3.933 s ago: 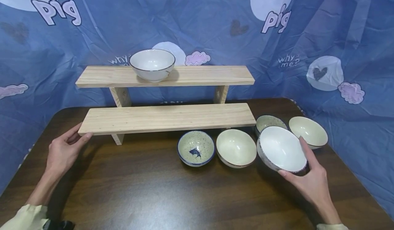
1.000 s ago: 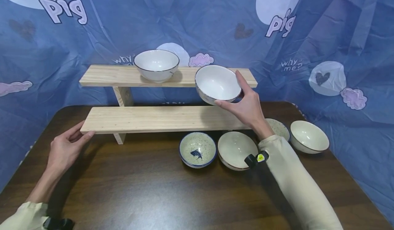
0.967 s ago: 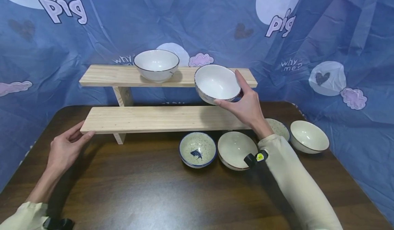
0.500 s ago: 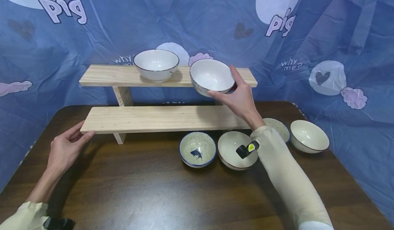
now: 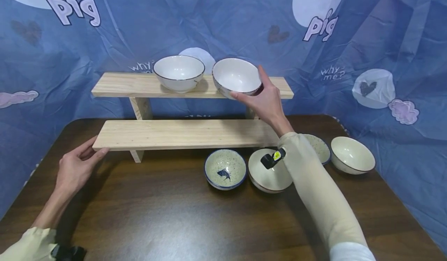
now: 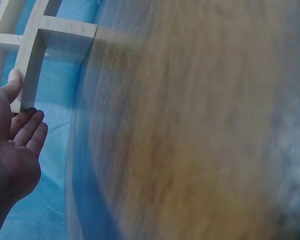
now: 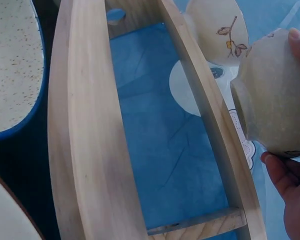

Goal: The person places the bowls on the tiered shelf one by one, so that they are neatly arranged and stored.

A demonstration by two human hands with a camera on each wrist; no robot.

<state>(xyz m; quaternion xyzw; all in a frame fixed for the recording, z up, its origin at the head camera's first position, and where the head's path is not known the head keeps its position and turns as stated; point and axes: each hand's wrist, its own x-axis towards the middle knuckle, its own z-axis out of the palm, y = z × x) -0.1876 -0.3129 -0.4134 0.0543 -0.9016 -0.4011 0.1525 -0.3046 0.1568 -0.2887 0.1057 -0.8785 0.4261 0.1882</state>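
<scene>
My right hand [image 5: 267, 100] grips a white bowl [image 5: 237, 75] by its right side, thumb in front and fingers behind. The bowl hangs close over the upper board of a two-tier wooden shelf [image 5: 188, 134]; in the right wrist view, the held bowl [image 7: 277, 95] shows its foot just beside the upper board. To its left, another white bowl [image 5: 179, 72] with a dark rim stands on that board. My left hand [image 5: 77, 166] pinches the left end of the lower board, thumb at the front corner; the left wrist view shows the hand [image 6: 20, 145] at that board end.
In front of the shelf stand a speckled bowl [image 5: 225, 169] with a blue fish and a cream bowl [image 5: 267, 175], partly under my right wrist. A second speckled bowl [image 5: 318, 146] and another cream bowl [image 5: 352, 155] sit farther right on the brown table [image 5: 174, 210]. A blue printed cloth [image 5: 223, 20] hangs behind.
My right hand has carried the white bowl from above the right-hand bowls leftward and up to the upper board, beside the other white bowl. The left hand keeps its place on the shelf.
</scene>
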